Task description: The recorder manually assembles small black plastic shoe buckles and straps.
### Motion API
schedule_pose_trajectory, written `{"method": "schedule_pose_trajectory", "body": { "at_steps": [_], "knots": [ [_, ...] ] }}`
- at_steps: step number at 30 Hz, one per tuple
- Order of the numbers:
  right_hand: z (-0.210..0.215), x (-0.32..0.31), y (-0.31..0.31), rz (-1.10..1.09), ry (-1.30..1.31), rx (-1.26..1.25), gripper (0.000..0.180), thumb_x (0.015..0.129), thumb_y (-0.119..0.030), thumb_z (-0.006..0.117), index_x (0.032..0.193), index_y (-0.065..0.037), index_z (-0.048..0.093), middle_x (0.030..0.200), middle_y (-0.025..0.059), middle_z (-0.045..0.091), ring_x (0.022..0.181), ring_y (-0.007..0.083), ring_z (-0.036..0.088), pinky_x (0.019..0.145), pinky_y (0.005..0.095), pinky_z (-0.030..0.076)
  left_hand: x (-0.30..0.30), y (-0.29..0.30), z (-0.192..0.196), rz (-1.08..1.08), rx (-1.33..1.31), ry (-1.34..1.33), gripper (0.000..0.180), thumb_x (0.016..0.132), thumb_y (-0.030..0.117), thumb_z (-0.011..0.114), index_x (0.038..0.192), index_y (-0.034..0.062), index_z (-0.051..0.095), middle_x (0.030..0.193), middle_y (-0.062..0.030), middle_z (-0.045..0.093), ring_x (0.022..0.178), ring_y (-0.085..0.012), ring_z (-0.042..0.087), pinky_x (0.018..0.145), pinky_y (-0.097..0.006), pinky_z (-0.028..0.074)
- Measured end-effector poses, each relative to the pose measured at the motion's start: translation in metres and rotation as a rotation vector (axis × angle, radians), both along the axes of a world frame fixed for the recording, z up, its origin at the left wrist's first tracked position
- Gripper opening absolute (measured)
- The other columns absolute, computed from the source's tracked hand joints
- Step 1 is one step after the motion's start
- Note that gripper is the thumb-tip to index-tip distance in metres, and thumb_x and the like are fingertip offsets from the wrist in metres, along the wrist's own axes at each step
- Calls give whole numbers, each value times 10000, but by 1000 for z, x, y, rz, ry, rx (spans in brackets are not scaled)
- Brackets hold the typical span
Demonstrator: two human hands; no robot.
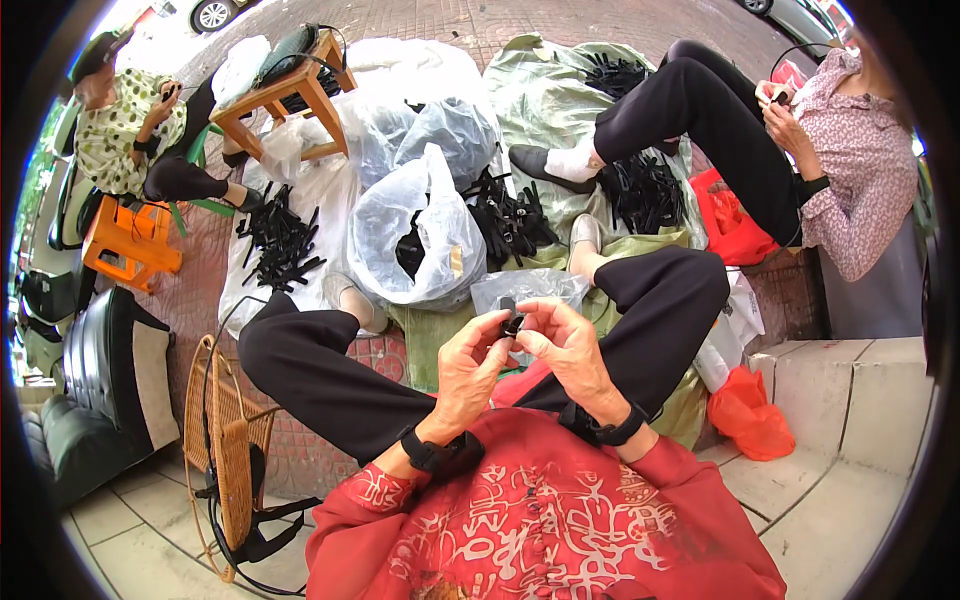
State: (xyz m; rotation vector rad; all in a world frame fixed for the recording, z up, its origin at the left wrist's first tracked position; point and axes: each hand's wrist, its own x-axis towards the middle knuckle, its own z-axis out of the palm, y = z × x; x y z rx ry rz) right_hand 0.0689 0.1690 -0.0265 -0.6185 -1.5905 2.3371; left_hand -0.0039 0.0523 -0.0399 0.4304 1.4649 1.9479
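Above my lap, both hands meet around a small black strap piece (pixel 512 326), whose dark end pokes up between the fingertips. My left hand (pixel 470 362) pinches it from one side and my right hand (pixel 570 352) from the other. What the fingertips cover, including any buckle, is hard to make out. Just beyond my hands lies a clear plastic bag (pixel 535 288). Farther off stands an open clear bag (pixel 445 245) with black pieces inside. Loose black straps, some with shiny metal parts, form a pile (pixel 510 215) beside it.
More black straps lie in a left pile (pixel 278 240) and a right pile (pixel 642 195). One person (pixel 130 130) sits far left, another (pixel 860 170) at right, each holding a small black piece. Around are a wooden stool (pixel 290 100), orange stool (pixel 130 240), wicker chair (pixel 235 460) and red bag (pixel 750 415).
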Motion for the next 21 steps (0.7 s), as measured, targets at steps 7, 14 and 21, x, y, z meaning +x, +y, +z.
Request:
{"method": "schedule_pose_trajectory", "body": {
  "at_steps": [7,14,21],
  "knots": [
    [-2,4,2,56,-16,177,129,805,-42,544,920,16,530,797,26,561,674,65,528,627,200,467,-1,-7,1,-10,-31,-43,272,790,-45,497,1050,12,442,949,-77,517,782,-120,570,617,-213,478],
    [-4,6,-4,-15,39,130,72,794,-13,536,857,17,521,750,28,567,643,67,544,573,192,459,2,-13,-3,-39,-100,158,276,775,-77,506,1027,8,434,890,-66,544,782,-115,560,640,-224,469],
    [-4,8,-9,-21,18,100,45,798,-25,526,814,7,499,713,43,563,611,74,547,555,196,453,-2,-15,-3,-21,-254,442,220,749,-46,556,954,0,491,826,-73,572,737,-131,582,649,-236,468]
  ]
}}
